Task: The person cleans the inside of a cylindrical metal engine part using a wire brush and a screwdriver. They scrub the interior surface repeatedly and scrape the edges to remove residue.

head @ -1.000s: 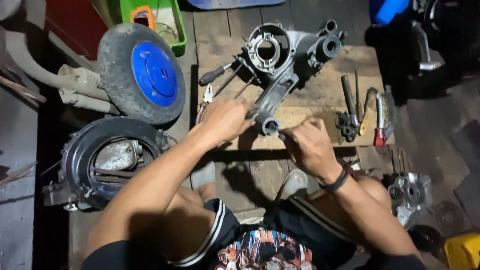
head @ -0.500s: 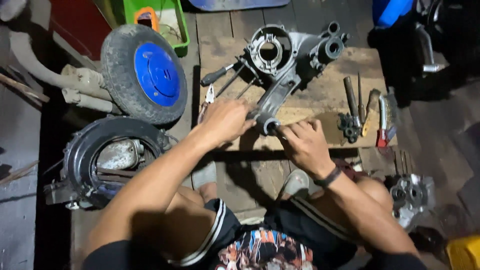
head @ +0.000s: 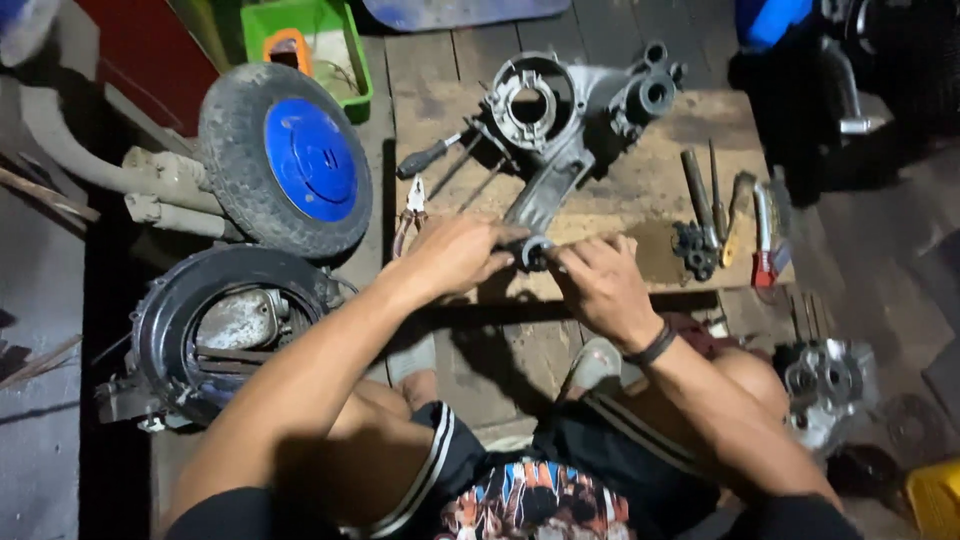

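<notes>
We grip the near end of the grey cast-metal engine casing [head: 560,150] on the wooden board: left hand [head: 455,255] and right hand [head: 600,280] both closed on it, its long axis running away from us.

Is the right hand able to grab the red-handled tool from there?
Probably yes: the red-handled tool lies uncovered on the board, just right of the right hand, with nothing between them.

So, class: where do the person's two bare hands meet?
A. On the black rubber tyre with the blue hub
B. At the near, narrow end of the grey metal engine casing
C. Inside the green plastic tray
B: the left hand and right hand close around the near end of the grey metal engine casing on the wooden board.
</notes>
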